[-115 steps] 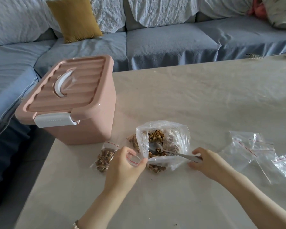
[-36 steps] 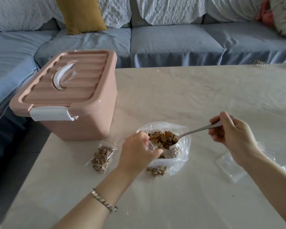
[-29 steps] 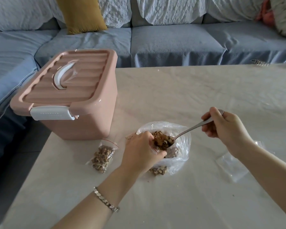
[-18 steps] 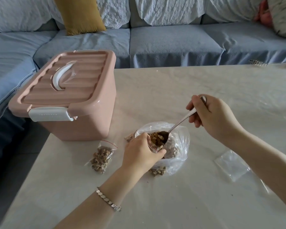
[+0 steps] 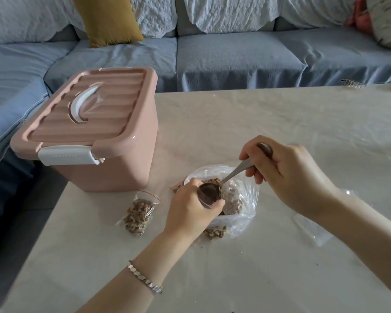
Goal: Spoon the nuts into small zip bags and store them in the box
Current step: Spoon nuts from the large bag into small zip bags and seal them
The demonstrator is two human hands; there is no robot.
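Pink plastic box (image 5: 88,132) sits lidded at the left of the tabletop (image 5: 235,279), one filled zip bag (image 5: 138,211) just beside it, both unmoved, while the left hand (image 5: 190,211) pinches the mouth of a second small bag (image 5: 215,232), fingers curled round it. The spoon (image 5: 209,195), level and heaped over the big nut bag (image 5: 237,199) a second ago, now tips steeply into that mouth, so this load is probably going in. The right hand (image 5: 287,172), gripping the handle, has risen and swung nearer.
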